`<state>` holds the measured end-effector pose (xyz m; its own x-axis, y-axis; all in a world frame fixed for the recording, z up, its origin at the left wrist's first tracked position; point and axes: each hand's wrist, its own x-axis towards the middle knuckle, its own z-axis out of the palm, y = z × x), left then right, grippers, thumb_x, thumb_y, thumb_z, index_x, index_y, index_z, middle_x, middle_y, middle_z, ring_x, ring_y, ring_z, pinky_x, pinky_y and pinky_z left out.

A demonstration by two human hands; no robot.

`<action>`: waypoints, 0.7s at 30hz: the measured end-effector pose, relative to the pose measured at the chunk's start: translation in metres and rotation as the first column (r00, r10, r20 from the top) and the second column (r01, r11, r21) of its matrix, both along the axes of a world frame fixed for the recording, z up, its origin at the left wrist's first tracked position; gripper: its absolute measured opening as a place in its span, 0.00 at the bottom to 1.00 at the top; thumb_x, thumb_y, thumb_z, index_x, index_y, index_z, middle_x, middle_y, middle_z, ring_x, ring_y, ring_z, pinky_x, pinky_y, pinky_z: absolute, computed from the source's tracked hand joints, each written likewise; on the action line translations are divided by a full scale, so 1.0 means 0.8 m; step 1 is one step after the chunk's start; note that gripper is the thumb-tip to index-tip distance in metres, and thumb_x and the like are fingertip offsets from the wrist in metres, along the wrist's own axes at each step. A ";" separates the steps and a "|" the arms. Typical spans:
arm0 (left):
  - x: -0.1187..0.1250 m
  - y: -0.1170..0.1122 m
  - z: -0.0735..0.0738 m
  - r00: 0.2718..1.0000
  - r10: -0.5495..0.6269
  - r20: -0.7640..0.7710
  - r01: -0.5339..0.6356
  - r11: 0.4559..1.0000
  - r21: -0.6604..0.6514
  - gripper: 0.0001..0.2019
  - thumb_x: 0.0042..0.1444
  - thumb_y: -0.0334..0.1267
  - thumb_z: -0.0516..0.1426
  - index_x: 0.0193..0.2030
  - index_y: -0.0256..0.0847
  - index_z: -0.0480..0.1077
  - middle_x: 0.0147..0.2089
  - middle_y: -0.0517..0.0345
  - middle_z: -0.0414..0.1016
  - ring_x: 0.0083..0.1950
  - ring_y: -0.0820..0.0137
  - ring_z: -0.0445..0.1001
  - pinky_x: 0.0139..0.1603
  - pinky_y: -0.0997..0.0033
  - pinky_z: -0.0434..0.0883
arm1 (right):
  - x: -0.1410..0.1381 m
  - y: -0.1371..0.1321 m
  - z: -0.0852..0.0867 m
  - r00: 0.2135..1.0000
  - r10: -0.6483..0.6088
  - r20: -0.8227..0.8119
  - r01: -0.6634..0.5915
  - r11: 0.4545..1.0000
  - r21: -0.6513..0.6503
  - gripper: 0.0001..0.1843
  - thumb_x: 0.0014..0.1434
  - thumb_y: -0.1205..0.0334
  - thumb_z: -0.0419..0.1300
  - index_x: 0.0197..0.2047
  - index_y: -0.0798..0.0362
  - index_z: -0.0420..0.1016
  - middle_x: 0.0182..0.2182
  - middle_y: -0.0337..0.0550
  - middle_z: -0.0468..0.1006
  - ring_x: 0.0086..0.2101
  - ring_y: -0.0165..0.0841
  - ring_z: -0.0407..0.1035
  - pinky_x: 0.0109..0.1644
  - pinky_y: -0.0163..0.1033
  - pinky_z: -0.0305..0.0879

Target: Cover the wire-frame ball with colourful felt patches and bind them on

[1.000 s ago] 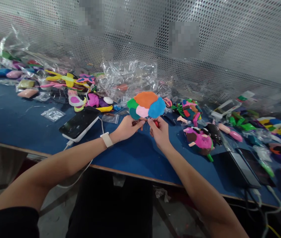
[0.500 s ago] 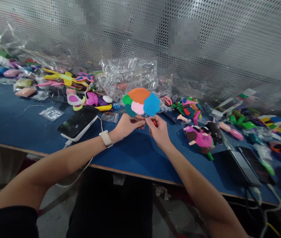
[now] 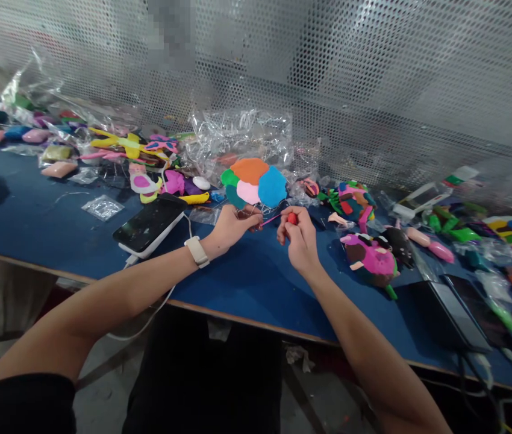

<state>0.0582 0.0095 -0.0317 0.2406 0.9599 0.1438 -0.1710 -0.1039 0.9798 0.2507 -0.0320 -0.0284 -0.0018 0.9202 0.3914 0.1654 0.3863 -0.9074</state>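
A flat clay piece (image 3: 254,179) made of orange, blue, pink and green patches is held upright above the blue table (image 3: 34,223). My left hand (image 3: 231,225) pinches its lower edge, fingers closed. My right hand (image 3: 298,236) sits just to the right, closed on a small red lump of clay (image 3: 291,217). A thin pink strand (image 3: 270,219) runs between the two hands.
A phone on a white power bank (image 3: 150,225) lies left of my left hand, its cable hanging over the table edge. Crumpled clear bags (image 3: 242,135) and many coloured clay figures (image 3: 371,256) line the back and right. Two dark phones (image 3: 457,301) lie at right. A perforated metal wall stands behind.
The clay piece has shifted slightly left and up. My right hand has drawn away to the right, and the red lump and pink strand now show between the hands.
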 end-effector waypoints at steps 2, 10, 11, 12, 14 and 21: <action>0.000 0.001 0.000 1.000 0.003 -0.015 -0.003 1.000 0.012 0.09 0.59 0.40 0.69 0.31 0.38 0.81 0.32 0.53 0.83 0.33 0.71 0.79 0.39 0.68 0.79 | 0.000 -0.002 0.003 0.998 -0.023 0.060 0.019 0.998 0.064 0.14 0.77 0.48 0.58 0.59 0.45 0.71 0.35 0.35 0.74 0.25 0.28 0.66 0.29 0.39 0.65; -0.002 0.000 -0.002 1.000 -0.022 -0.002 0.022 1.000 -0.006 0.10 0.60 0.40 0.70 0.31 0.37 0.81 0.30 0.54 0.83 0.32 0.71 0.80 0.38 0.70 0.78 | 0.008 -0.004 -0.001 0.963 -0.044 0.266 0.015 0.994 0.111 0.24 0.81 0.38 0.53 0.52 0.47 0.79 0.25 0.33 0.68 0.23 0.30 0.61 0.28 0.39 0.57; -0.002 0.000 -0.002 0.999 -0.032 -0.008 0.032 0.999 -0.002 0.11 0.61 0.41 0.70 0.31 0.37 0.81 0.30 0.54 0.83 0.33 0.71 0.81 0.38 0.70 0.78 | 0.010 -0.004 -0.004 0.963 -0.053 0.263 0.024 0.993 0.113 0.24 0.81 0.38 0.53 0.50 0.47 0.79 0.25 0.33 0.67 0.23 0.30 0.61 0.28 0.39 0.56; -0.002 0.000 -0.002 0.999 -0.043 -0.013 0.043 0.999 0.002 0.11 0.61 0.41 0.70 0.32 0.37 0.81 0.30 0.53 0.84 0.33 0.71 0.81 0.39 0.70 0.78 | 0.010 -0.004 -0.005 0.964 -0.065 0.256 0.037 0.993 0.113 0.24 0.81 0.37 0.53 0.50 0.47 0.79 0.25 0.33 0.67 0.23 0.30 0.60 0.28 0.39 0.55; -0.001 0.000 -0.004 0.998 -0.056 -0.013 0.056 0.998 0.003 0.10 0.61 0.42 0.71 0.34 0.37 0.82 0.31 0.54 0.84 0.34 0.70 0.82 0.39 0.70 0.78 | 0.011 -0.006 -0.006 0.968 -0.086 0.237 0.061 0.992 0.111 0.24 0.81 0.37 0.53 0.52 0.47 0.79 0.25 0.32 0.65 0.23 0.30 0.58 0.28 0.39 0.53; 0.000 0.002 -0.011 0.997 -0.082 -0.012 0.082 0.997 0.011 0.10 0.61 0.43 0.72 0.38 0.36 0.84 0.33 0.53 0.86 0.35 0.69 0.83 0.40 0.69 0.79 | 0.003 -0.009 0.009 0.940 -0.158 0.302 0.076 0.961 0.267 0.24 0.82 0.42 0.52 0.50 0.47 0.86 0.33 0.42 0.73 0.29 0.34 0.67 0.33 0.42 0.66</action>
<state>0.0579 0.0115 -0.0403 0.3203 0.9351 0.1517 -0.1682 -0.1015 0.9805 0.2532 -0.0389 -0.0210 -0.0623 0.7951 0.6032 0.4864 0.5519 -0.6773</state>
